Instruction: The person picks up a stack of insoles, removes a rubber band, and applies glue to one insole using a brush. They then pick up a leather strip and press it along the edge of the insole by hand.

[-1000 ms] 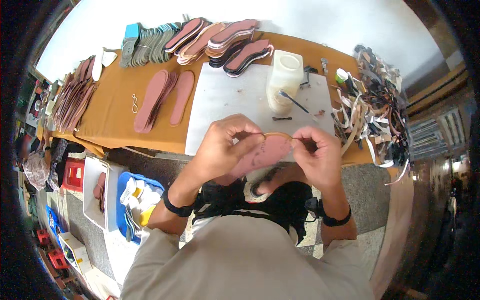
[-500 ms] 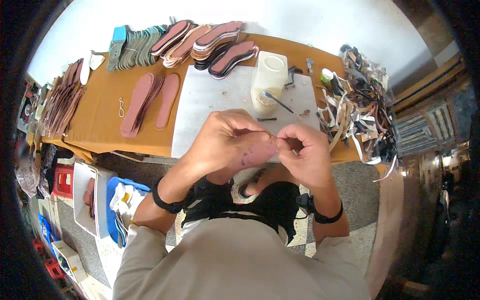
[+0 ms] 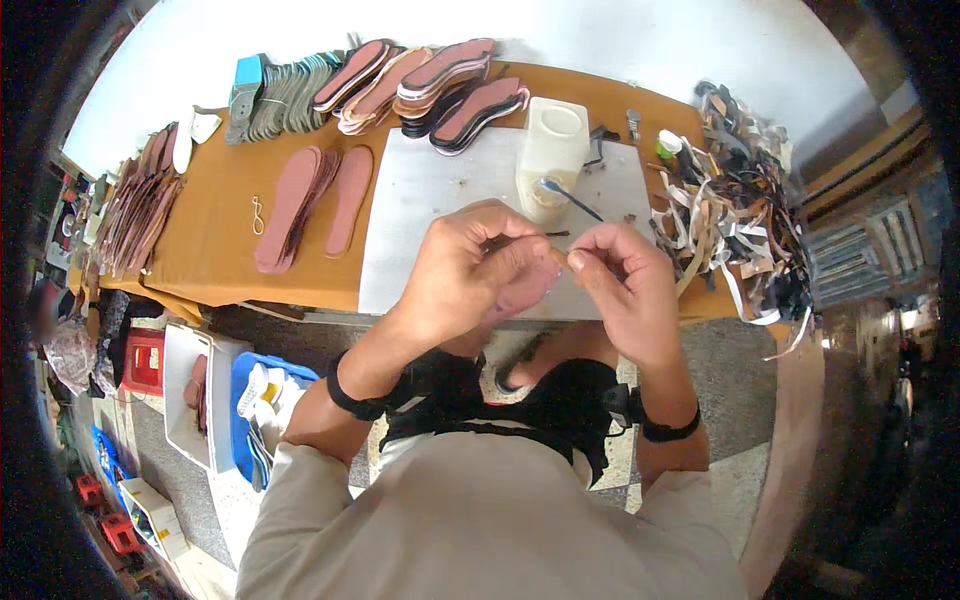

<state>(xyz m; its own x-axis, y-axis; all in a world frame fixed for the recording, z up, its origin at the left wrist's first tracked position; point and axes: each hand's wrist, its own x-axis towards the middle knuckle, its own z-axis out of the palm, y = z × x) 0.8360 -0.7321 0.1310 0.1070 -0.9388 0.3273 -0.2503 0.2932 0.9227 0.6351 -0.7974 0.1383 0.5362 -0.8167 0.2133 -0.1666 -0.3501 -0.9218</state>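
Observation:
My left hand (image 3: 458,272) is closed on a pink insole (image 3: 527,290), thumb on top, above the front edge of the table. The insole is tilted and mostly covered by that hand. At its far right edge my right hand (image 3: 630,285) pinches with thumb and forefinger, almost touching the left fingertips. Something small and tan shows between the two pinches, too small to name. Just beyond stands a cream plastic container (image 3: 553,150) with a cut opening, and a brush (image 3: 572,198) rests across it. The container stands on a white sheet (image 3: 410,190).
Pink insoles (image 3: 292,205) lie fanned left of the sheet, beside a looped white cord (image 3: 257,215). Stacked insoles (image 3: 445,75) line the back. More insole pieces (image 3: 140,215) sit far left. A heap of strap scraps (image 3: 740,210) covers the right end. Bins (image 3: 205,400) stand below left.
The whole view has shifted a little. My right hand's fingertips have drawn slightly away from the left ones. The insole has tilted, and its dark marks no longer show clearly.

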